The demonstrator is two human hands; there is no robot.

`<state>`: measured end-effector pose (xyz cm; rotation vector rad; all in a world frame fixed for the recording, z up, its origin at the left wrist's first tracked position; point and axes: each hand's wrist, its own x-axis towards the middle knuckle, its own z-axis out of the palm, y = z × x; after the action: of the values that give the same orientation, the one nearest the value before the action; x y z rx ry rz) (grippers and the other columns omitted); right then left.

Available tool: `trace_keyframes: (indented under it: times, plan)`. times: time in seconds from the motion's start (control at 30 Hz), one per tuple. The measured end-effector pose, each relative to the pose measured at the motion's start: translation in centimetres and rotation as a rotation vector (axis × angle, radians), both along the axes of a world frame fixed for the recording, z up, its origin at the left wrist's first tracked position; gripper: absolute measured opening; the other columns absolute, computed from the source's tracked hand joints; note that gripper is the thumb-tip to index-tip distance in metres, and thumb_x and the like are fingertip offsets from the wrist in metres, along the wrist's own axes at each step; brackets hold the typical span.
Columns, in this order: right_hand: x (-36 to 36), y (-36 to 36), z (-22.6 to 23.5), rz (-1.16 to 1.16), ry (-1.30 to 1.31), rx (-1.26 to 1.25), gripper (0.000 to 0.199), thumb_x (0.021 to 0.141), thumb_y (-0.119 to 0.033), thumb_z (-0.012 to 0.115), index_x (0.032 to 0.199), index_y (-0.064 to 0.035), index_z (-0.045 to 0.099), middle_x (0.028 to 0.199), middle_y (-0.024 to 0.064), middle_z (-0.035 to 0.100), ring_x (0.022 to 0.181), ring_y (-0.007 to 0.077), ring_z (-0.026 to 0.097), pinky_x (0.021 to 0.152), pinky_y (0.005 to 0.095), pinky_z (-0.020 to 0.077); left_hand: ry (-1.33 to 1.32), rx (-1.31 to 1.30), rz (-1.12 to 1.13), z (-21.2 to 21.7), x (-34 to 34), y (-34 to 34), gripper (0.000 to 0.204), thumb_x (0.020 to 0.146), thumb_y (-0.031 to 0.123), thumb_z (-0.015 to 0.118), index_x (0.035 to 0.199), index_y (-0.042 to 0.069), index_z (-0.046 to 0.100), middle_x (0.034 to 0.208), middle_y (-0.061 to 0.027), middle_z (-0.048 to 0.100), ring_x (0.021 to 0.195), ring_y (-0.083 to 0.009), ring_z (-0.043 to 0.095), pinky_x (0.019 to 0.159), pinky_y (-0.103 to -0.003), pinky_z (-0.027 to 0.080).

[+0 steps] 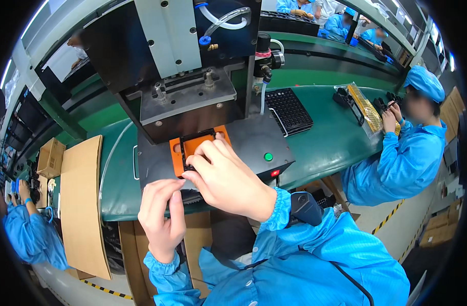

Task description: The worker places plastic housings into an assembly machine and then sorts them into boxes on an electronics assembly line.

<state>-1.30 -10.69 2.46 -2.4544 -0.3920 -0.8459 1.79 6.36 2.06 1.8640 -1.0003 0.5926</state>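
Observation:
An orange fixture (178,153) with a black part (195,136) seated in it lies on the dark base plate (254,137) of a press machine (182,76). My right hand (228,178) reaches over the fixture, fingertips pinching at the black part's near edge. My left hand (161,214) hovers at the plate's front edge, fingers curled beside the right hand's fingertips; whether it holds anything is hidden. Both sleeves are blue.
A green button (268,156) and a red light (275,173) sit on the machine's front right. A black parts tray (289,109) lies on the green conveyor (325,143). A co-worker in blue (407,153) sits at right. Cardboard sheets (80,204) lie at left.

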Motion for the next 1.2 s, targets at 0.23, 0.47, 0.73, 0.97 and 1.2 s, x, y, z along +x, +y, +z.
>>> trace_keyframes:
  times: [0.23, 0.47, 0.73, 0.97, 1.2]
  plan:
    - [-2.3, 1.2, -1.8, -0.112, 0.065, -0.238, 0.046, 0.087, -0.018, 0.066, 0.122, 0.0091, 0.055, 0.122, 0.0211, 0.056, 0.119, 0.0351, 0.053, 0.107, 0.0454, 0.0391, 0.007, 0.063, 0.024, -0.7, 2.3, -2.0, 0.017, 0.086, -0.003, 0.058, 0.102, -0.003, 0.064, 0.101, -0.0164, 0.066, 0.09, -0.031, 0.063, 0.081, -0.038, 0.049]
    - [-1.9, -2.6, -1.0, -0.133, 0.157, -0.144, 0.062, 0.092, -0.035, 0.06, 0.131, 0.0121, 0.048, 0.139, 0.0274, 0.047, 0.133, 0.0384, 0.044, 0.112, 0.0436, 0.0338, -0.04, 0.525, 0.093, -0.8, 3.4, -2.8, 0.04, 0.097, 0.019, 0.048, 0.13, -0.003, 0.05, 0.137, -0.0186, 0.05, 0.131, -0.0343, 0.045, 0.112, -0.044, 0.032]
    - [-1.7, -6.2, -1.5, -0.019, 0.196, -0.136, 0.065, 0.093, -0.042, 0.058, 0.133, 0.0094, 0.048, 0.139, 0.0255, 0.049, 0.133, 0.0383, 0.043, 0.112, 0.0439, 0.0332, -0.11, 0.611, 0.073, -1.0, 3.2, -2.6, 0.046, 0.094, 0.017, 0.051, 0.136, -0.002, 0.047, 0.141, -0.0188, 0.048, 0.132, -0.0351, 0.044, 0.113, -0.046, 0.031]
    - [-8.9, -11.2, -2.5, -0.145, 0.117, -0.114, 0.05, 0.091, -0.03, 0.062, 0.125, 0.0065, 0.056, 0.13, 0.0218, 0.057, 0.126, 0.0322, 0.052, 0.11, 0.0437, 0.0368, -0.096, 0.709, 0.318, -2.5, -1.4, -0.1, 0.054, 0.096, 0.023, 0.048, 0.14, -0.007, 0.042, 0.146, -0.0229, 0.044, 0.137, -0.0392, 0.039, 0.114, -0.048, 0.028]
    - [1.6, -25.9, -5.3, -0.278, 0.083, 0.038, 0.015, 0.087, -0.015, 0.063, 0.093, -0.0028, 0.069, 0.09, 0.0146, 0.065, 0.089, 0.0331, 0.063, 0.081, 0.0406, 0.0509, -0.263, 0.494, 0.51, -7.7, -0.3, -0.1, 0.047, 0.102, 0.026, 0.033, 0.134, -0.005, 0.049, 0.141, -0.0193, 0.051, 0.133, -0.0366, 0.044, 0.115, -0.049, 0.022]
